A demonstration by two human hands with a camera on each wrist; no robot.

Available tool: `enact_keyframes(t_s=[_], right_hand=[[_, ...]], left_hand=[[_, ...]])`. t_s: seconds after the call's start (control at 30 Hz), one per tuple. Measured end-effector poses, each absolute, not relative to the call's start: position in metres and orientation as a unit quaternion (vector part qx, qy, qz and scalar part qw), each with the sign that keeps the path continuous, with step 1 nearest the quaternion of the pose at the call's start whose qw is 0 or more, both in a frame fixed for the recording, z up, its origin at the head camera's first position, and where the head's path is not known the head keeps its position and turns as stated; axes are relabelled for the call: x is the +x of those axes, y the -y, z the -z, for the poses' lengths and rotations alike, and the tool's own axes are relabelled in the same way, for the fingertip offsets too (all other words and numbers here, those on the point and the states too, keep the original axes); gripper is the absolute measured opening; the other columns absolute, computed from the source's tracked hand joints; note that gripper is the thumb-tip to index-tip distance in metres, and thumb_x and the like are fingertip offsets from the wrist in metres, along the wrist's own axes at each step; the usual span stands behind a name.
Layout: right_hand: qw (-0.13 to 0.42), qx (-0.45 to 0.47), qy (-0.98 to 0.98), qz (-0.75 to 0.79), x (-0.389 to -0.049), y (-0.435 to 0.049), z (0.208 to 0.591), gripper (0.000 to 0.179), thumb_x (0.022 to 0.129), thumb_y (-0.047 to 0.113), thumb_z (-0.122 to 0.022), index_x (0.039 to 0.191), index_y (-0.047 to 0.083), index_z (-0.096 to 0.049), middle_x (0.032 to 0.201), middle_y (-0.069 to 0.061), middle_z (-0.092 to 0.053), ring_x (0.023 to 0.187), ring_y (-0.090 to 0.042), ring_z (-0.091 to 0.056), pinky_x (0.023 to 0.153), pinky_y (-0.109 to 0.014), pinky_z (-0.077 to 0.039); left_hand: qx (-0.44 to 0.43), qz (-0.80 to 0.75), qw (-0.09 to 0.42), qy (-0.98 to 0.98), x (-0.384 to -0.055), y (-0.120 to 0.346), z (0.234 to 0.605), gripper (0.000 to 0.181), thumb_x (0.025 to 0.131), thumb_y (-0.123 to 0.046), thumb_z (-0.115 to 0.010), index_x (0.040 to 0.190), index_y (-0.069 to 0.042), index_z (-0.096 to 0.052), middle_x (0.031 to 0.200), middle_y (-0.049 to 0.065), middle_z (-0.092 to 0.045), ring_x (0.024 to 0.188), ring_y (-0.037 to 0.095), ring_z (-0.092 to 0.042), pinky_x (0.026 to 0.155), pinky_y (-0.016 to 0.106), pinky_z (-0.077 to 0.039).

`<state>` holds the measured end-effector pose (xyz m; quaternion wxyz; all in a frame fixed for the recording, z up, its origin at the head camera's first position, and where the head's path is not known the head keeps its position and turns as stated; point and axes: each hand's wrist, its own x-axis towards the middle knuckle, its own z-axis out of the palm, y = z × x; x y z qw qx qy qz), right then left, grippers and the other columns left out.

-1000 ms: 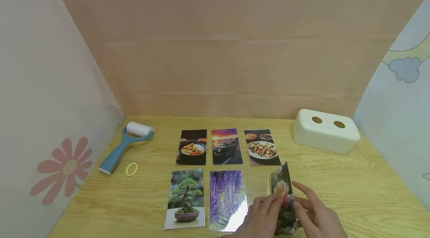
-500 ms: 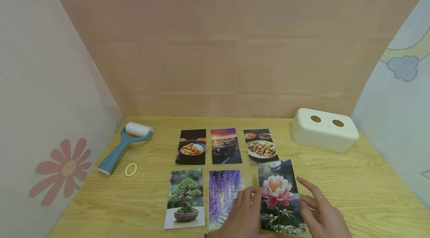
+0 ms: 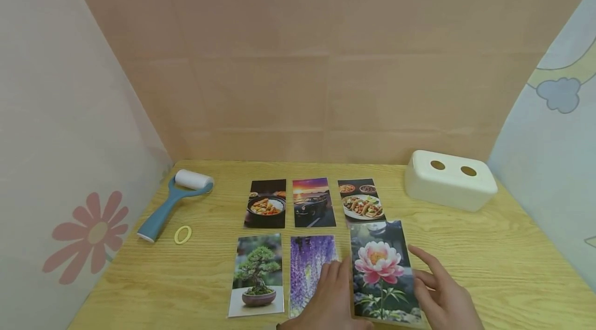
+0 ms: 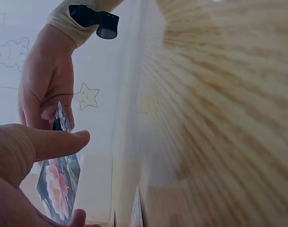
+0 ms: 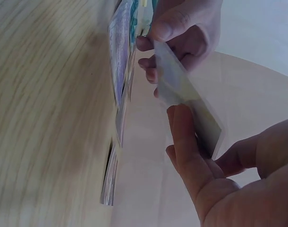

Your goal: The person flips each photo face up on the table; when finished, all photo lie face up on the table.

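A glossy photo card [image 3: 379,268] with a pink peony is held above the table between both hands, its picture towards the head camera. My left hand [image 3: 328,296] grips its left edge, overlapping the wisteria photo card [image 3: 302,263]. At the opposite edge my right hand [image 3: 442,288] holds the card, index finger stretched out beside it. In the right wrist view the right-hand fingers [image 5: 184,127] lie against the pale back of the card [image 5: 182,85]. The left wrist view shows the left thumb [image 4: 63,142] across the front of the card.
A bonsai card [image 3: 257,275] lies at front left. Behind lie a rice-dish card [image 3: 265,205], a car card [image 3: 314,203] and a taco card [image 3: 360,200]. A blue-handled lint roller [image 3: 172,200] and yellow ring [image 3: 183,234] lie left; a white box [image 3: 451,182] with two holes stands back right.
The peony card, seen narrow and steeply turned a second ago, now faces the head camera and sits farther left. My left hand has moved left with it; the right hand has barely moved.
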<state>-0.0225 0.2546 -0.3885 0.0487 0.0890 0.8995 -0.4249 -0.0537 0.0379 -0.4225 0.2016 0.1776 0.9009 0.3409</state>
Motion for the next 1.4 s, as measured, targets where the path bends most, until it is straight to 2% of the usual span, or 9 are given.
enact_keyframes(t_s=[0.13,0.27,0.37,0.5,0.63,0.77,1.0,1.17,1.4], right_hand=[[0.036,0.081,-0.906,0.414,-0.024,-0.256,0.392,0.056,0.099,0.004,-0.057,0.151,0.008,-0.037,0.119,-0.023,-0.068,0.089,-0.026,-0.073,0.064,-0.027,-0.055],[0.037,0.064,-0.915,0.397,-0.027,-0.258,0.398,0.055,0.102,0.01,-0.059,0.151,0.002,-0.037,0.127,-0.025,-0.062,0.099,-0.032,-0.07,0.071,-0.034,-0.057],[0.019,0.033,-0.929,0.368,-0.03,-0.26,0.404,0.056,0.099,0.012,-0.064,0.147,-0.006,-0.041,0.123,-0.022,-0.058,0.1,-0.03,-0.064,0.073,-0.032,-0.057],[0.015,0.014,-0.946,0.323,-0.034,-0.265,0.411,0.059,0.098,0.023,-0.068,0.142,-0.009,-0.047,0.117,-0.015,-0.054,0.095,-0.022,-0.052,0.067,-0.026,-0.05],[0.05,0.008,-0.95,0.308,-0.038,-0.27,0.415,0.064,0.1,0.034,-0.065,0.144,-0.008,-0.046,0.119,-0.016,-0.052,0.095,-0.022,-0.046,0.069,-0.032,-0.045],[0.076,0.008,-0.956,0.284,-0.042,-0.272,0.418,0.068,0.1,0.04,-0.063,0.143,-0.01,-0.047,0.112,-0.014,-0.05,0.093,-0.023,-0.047,0.073,-0.038,-0.041],[0.085,0.009,-0.967,0.241,-0.047,-0.275,0.425,0.066,0.096,0.045,-0.066,0.138,-0.004,-0.055,0.098,-0.005,-0.049,0.086,-0.019,-0.047,0.068,-0.037,-0.036],[0.085,0.006,-0.97,0.229,-0.052,-0.276,0.429,0.066,0.095,0.046,-0.067,0.136,-0.004,-0.056,0.095,-0.003,-0.049,0.084,-0.018,-0.046,0.068,-0.037,-0.036],[0.096,0.001,-0.972,0.215,-0.057,-0.278,0.431,0.065,0.095,0.048,-0.066,0.132,-0.004,-0.059,0.095,-0.002,-0.054,0.084,-0.017,-0.05,0.067,-0.04,-0.038]], left_hand=[[0.173,-0.355,0.198,-0.897,-0.052,-0.036,0.422,0.112,0.073,-0.048,-0.09,0.156,-0.004,-0.03,0.145,0.012,-0.042,0.135,0.034,-0.038,0.106,0.052,-0.039],[0.18,-0.338,0.176,-0.907,-0.05,-0.036,0.422,0.112,0.072,-0.053,-0.089,0.155,-0.004,-0.032,0.14,0.01,-0.045,0.13,0.032,-0.041,0.105,0.05,-0.04],[0.183,-0.303,0.15,-0.923,-0.048,-0.039,0.422,0.111,0.069,-0.058,-0.088,0.152,-0.004,-0.037,0.137,0.009,-0.048,0.127,0.03,-0.043,0.105,0.05,-0.04],[0.189,-0.24,0.114,-0.945,-0.047,-0.045,0.424,0.11,0.066,-0.067,-0.085,0.147,-0.005,-0.043,0.132,0.008,-0.052,0.122,0.027,-0.046,0.103,0.047,-0.041],[0.194,-0.189,0.085,-0.959,-0.045,-0.05,0.427,0.11,0.066,-0.073,-0.081,0.144,-0.004,-0.047,0.125,0.007,-0.053,0.116,0.024,-0.045,0.096,0.042,-0.043],[0.194,-0.16,0.07,-0.965,-0.044,-0.054,0.432,0.107,0.066,-0.077,-0.077,0.14,-0.004,-0.052,0.118,0.007,-0.053,0.111,0.025,-0.045,0.094,0.041,-0.043],[0.201,-0.119,0.081,-0.969,-0.047,-0.059,0.438,0.108,0.067,-0.083,-0.07,0.139,-0.004,-0.055,0.116,0.008,-0.055,0.104,0.023,-0.045,0.093,0.039,-0.043],[0.21,-0.087,0.103,-0.968,-0.051,-0.062,0.439,0.104,0.071,-0.082,-0.068,0.139,-0.005,-0.056,0.122,0.009,-0.056,0.11,0.025,-0.047,0.096,0.04,-0.043],[0.22,-0.047,0.108,-0.968,-0.053,-0.067,0.442,0.104,0.071,-0.084,-0.066,0.139,-0.006,-0.057,0.121,0.008,-0.057,0.111,0.024,-0.049,0.097,0.04,-0.042]])
